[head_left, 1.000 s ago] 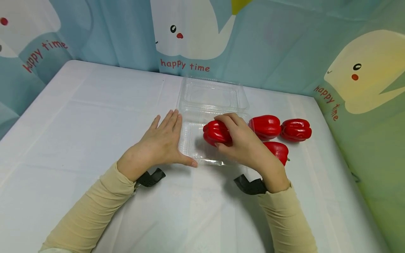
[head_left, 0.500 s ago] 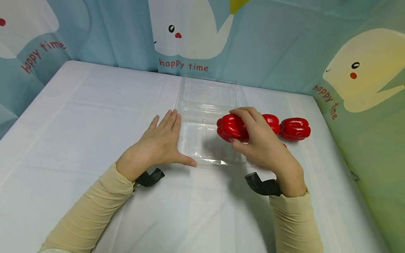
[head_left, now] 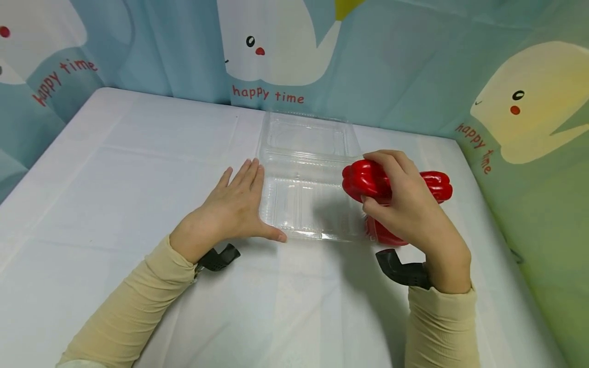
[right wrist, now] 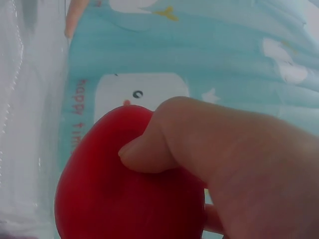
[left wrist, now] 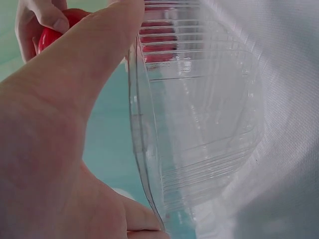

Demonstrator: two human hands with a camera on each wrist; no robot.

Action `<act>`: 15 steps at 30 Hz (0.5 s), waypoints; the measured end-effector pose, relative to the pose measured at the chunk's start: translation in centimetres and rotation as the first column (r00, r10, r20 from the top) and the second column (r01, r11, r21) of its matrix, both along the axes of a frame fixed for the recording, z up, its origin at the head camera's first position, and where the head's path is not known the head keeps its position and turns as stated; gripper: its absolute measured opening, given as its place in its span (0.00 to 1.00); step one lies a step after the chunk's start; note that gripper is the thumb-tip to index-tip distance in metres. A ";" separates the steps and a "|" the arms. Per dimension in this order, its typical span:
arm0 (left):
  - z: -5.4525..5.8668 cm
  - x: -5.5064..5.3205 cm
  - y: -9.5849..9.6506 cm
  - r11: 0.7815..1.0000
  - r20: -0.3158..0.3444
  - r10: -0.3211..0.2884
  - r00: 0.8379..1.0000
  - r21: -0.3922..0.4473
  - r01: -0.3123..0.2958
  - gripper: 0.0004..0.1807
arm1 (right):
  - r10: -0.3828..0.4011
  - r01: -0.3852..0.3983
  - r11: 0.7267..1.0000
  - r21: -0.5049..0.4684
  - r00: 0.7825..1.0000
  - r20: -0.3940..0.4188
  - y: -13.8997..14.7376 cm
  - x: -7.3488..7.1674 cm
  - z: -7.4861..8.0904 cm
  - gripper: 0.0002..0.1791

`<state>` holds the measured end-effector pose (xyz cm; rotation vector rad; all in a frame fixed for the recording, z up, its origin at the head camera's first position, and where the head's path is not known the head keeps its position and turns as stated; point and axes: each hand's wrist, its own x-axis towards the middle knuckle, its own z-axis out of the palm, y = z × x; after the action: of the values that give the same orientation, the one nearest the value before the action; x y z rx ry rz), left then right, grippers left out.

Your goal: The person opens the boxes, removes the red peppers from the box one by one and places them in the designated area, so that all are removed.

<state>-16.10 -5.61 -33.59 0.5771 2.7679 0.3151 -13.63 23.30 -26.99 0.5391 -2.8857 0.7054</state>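
Observation:
My right hand (head_left: 409, 204) grips a red bell pepper (head_left: 365, 180) between thumb and fingers, over the right end of a clear plastic clamshell box (head_left: 294, 204). In the right wrist view, the thumb presses on the pepper's side (right wrist: 124, 199). My left hand (head_left: 230, 209) lies against the box's left side, fingers straight and thumb spread along its near edge. From the left wrist, the box's rim (left wrist: 139, 134) shows right at the thumb and fingers. Below the held pepper another red bell pepper (head_left: 384, 232) shows in part at the box's right end, behind the right hand.
One more red bell pepper (head_left: 439, 186) lies on the white-covered table (head_left: 152, 168), right of my right hand. The box's lid (head_left: 308, 138) is folded back toward the printed curtain (head_left: 391, 66), which borders the table's back and right side.
My right hand has lifted the pepper from inside the box and carried it to the right, covering one of the other peppers. My left hand has stayed in place.

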 end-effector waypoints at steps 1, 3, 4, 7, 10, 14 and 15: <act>0.0 0.0 0.0 1.000 0.000 0.001 1.000 0.000 -0.001 0.80 | -0.007 0.007 1.000 -0.002 1.000 -0.001 0.1 0.0 0.1 0.37; 0.0 0.0 0.0 1.000 0.000 0.002 1.000 0.000 -0.002 0.80 | -0.020 0.020 1.000 -0.009 1.000 0.001 0.4 0.2 0.3 0.37; 0.0 0.0 -0.1 1.000 0.001 0.003 1.000 0.003 -0.003 0.80 | -0.029 0.029 1.000 -0.010 1.000 0.002 0.5 0.2 0.3 0.37; -0.1 0.0 -0.1 1.000 0.006 0.002 1.000 0.010 -0.002 0.80 | -0.055 0.055 0.998 -0.013 0.998 -0.001 1.0 0.5 0.5 0.36; 0.0 0.0 -0.1 1.000 0.007 0.000 1.000 0.013 0.000 0.79 | -0.075 0.075 0.997 -0.010 0.997 -0.018 1.4 0.6 0.7 0.35; 0.0 0.0 0.0 1.000 -0.001 -0.002 1.000 0.012 0.002 0.79 | -0.093 0.093 0.996 -0.010 0.995 -0.038 1.9 0.7 0.8 0.34; 0.0 0.0 -0.1 1.000 -0.001 -0.003 1.000 0.011 0.003 0.79 | -0.100 0.099 0.995 -0.009 0.994 -0.040 2.0 0.7 0.8 0.34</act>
<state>-16.08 -5.67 -33.59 0.5837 2.7679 0.3297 -12.96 25.28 -26.19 0.4009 -2.8481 0.6815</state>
